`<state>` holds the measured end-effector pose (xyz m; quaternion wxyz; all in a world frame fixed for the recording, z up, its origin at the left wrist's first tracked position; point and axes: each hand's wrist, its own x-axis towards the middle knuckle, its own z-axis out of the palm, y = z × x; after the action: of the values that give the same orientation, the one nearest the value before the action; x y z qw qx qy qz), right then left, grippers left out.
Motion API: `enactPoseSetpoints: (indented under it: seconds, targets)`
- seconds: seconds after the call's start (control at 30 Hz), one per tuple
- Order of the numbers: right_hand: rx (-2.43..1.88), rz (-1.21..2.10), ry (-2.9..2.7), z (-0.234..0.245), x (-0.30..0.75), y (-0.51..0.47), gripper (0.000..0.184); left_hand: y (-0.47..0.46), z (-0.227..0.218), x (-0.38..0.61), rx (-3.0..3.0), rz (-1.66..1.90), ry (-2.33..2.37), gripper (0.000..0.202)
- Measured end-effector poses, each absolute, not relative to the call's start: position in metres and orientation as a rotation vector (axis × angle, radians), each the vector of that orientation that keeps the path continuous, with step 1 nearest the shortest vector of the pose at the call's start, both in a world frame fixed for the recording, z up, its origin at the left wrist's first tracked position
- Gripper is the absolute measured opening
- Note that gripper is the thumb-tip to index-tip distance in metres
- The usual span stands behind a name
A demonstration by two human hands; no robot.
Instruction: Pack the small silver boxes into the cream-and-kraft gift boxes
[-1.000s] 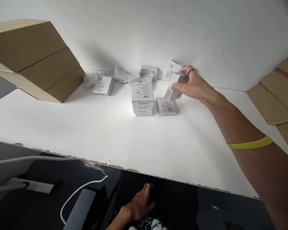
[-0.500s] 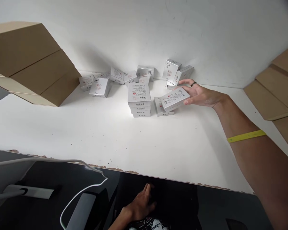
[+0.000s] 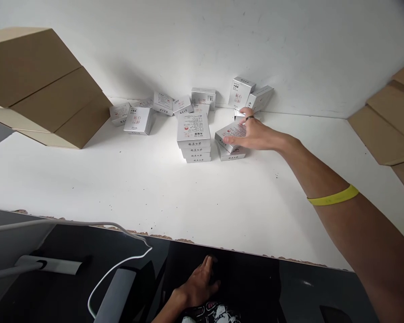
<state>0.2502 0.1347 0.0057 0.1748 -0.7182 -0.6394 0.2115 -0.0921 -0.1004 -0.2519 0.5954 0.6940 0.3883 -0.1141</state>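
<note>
My right hand (image 3: 252,134) reaches across the white table (image 3: 175,193) and grips a small silver box (image 3: 229,133), setting it on top of another silver box (image 3: 234,154). Just left stands a stack of silver boxes (image 3: 194,139). A ring shows on one finger and a yellow band sits on the forearm. My left hand (image 3: 198,285) rests low below the table edge, fingers loosely spread, holding nothing.
Several more silver boxes (image 3: 161,105) lie along the white wall, two leaning at the back (image 3: 251,95). A large brown carton (image 3: 43,85) sits at the left and flat cardboard (image 3: 387,130) at the right. A white cable (image 3: 117,264) runs below the table edge.
My right hand lifted a silver box from the back by the wall, turned it flat and brought it left and down onto the single box beside the stack. The left hand stayed still.
</note>
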Motion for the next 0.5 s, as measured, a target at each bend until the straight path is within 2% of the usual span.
enactPoseSetpoints:
  seconds: [0.1, 0.27, 0.5]
  targets:
    - [-2.157, 0.528, -1.956, 0.017, 0.241, 0.141, 0.117, -0.101, -0.253, -0.092, 1.618, -0.266, 0.912, 0.055]
    - [-2.080, 0.777, -2.123, 0.028, 0.243, 0.146, 0.119, -0.103, -0.254, -0.092, 1.626, -0.259, 0.909, 0.056]
    - [-2.063, 0.816, -2.269, 0.020, 0.238, 0.138, 0.121, -0.104, -0.263, -0.096, 1.647, -0.247, 0.901, 0.052]
